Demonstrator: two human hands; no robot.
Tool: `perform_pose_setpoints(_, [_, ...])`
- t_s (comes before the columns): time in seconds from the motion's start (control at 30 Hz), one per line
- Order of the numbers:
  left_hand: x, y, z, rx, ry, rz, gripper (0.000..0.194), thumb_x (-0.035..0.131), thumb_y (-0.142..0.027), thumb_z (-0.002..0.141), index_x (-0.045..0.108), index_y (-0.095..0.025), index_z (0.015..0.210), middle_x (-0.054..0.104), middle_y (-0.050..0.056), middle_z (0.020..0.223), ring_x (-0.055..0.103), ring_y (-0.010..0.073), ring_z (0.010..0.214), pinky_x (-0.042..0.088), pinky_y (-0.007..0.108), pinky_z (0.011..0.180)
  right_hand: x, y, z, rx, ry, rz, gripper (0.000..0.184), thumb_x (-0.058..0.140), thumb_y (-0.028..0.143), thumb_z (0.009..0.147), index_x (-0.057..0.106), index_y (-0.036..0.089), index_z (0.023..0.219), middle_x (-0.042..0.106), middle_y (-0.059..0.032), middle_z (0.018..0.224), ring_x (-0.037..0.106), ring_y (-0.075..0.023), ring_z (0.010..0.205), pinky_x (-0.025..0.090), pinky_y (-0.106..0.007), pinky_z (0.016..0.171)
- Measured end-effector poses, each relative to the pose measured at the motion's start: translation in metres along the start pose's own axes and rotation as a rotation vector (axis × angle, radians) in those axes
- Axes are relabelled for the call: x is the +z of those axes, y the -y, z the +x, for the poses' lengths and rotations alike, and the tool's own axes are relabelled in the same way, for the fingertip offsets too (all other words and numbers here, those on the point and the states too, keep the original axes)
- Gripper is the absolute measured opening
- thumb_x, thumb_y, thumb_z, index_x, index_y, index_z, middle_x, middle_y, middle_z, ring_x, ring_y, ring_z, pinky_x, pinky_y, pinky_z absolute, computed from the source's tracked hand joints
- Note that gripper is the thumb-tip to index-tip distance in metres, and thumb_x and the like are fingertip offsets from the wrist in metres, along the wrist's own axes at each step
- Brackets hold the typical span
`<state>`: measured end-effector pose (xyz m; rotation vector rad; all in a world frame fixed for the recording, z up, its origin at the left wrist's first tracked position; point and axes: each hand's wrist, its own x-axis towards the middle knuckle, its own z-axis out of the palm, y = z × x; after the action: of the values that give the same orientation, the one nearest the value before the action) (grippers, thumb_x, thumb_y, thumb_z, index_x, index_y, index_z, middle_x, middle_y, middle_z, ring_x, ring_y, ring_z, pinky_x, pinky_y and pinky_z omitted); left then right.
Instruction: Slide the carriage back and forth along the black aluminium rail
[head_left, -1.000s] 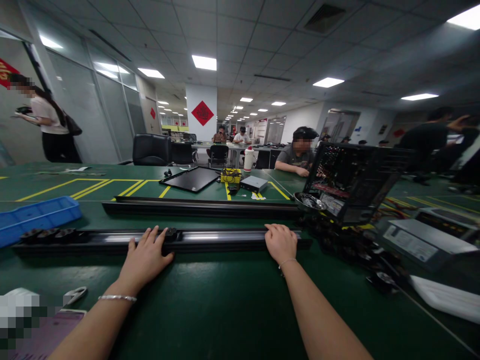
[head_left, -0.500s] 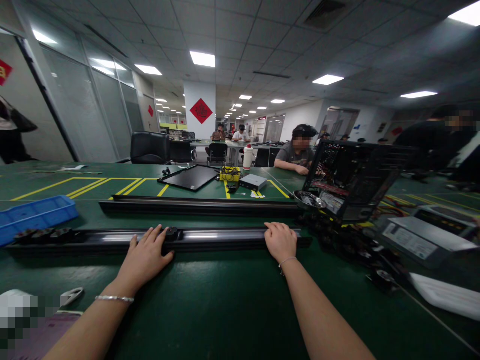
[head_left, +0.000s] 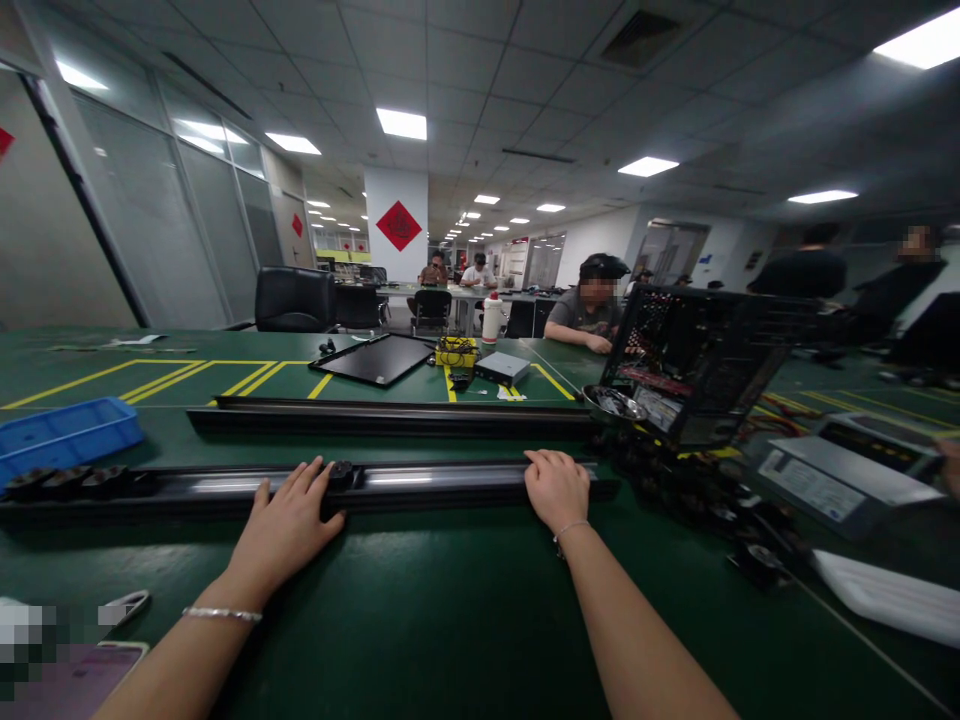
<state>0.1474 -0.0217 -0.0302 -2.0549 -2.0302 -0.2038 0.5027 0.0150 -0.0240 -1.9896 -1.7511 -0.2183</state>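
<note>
A long black rail (head_left: 450, 482) with a shiny inner channel lies across the green table in front of me. My left hand (head_left: 289, 520) rests on it with fingers spread, just left of a small black block (head_left: 343, 474) seated in the channel. Near the rail's right end, my right hand (head_left: 559, 490) lies over it with fingers bent across the top; their tips are partly hidden. Several black knob-like parts (head_left: 67, 483) sit at the rail's left end. Behind it, a second black rail (head_left: 405, 416) lies roughly parallel.
At left stands a blue bin (head_left: 75, 430). An open computer case (head_left: 705, 360), metal bowl (head_left: 613, 402), black fans (head_left: 757, 555) and power supply (head_left: 817, 470) crowd the right. A flat black panel (head_left: 375, 358) and grey drive box (head_left: 502, 368) lie farther back. A co-worker (head_left: 592, 305) sits opposite.
Both hands keep their places on the rail. My view has shifted slightly, so most things sit a little farther left. People at the far right have moved.
</note>
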Motion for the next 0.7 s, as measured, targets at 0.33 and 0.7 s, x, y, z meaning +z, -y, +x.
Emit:
perform_pose_setpoints(0.33, [0.004, -0.012, 0.002, 0.075, -0.029, -0.067, 0.067, 0.040, -0.043, 0.077, 0.036, -0.013, 0.137, 0.035, 0.010, 0.144, 0.029, 0.0272, 0.133, 0.017, 0.052, 0.109, 0.001, -0.001, 0.000, 0.001, 0.012, 0.000, 0.039, 0.034, 0.027, 0.084, 0.065, 0.031, 0.108, 0.062, 0.0002, 0.117, 0.046, -0.0195, 0.111, 0.026, -0.038, 0.093])
perform_pose_setpoints(0.7, [-0.001, -0.020, 0.002, 0.042, -0.049, -0.056, 0.067, 0.040, -0.040, 0.076, 0.038, -0.009, 0.135, 0.038, 0.011, 0.143, 0.032, 0.0257, 0.132, 0.029, 0.044, 0.102, 0.003, -0.005, 0.006, -0.028, 0.008, 0.024, 0.036, 0.036, 0.029, 0.084, 0.065, 0.030, 0.106, 0.063, 0.0000, 0.115, 0.048, -0.0187, 0.109, 0.025, -0.039, 0.092])
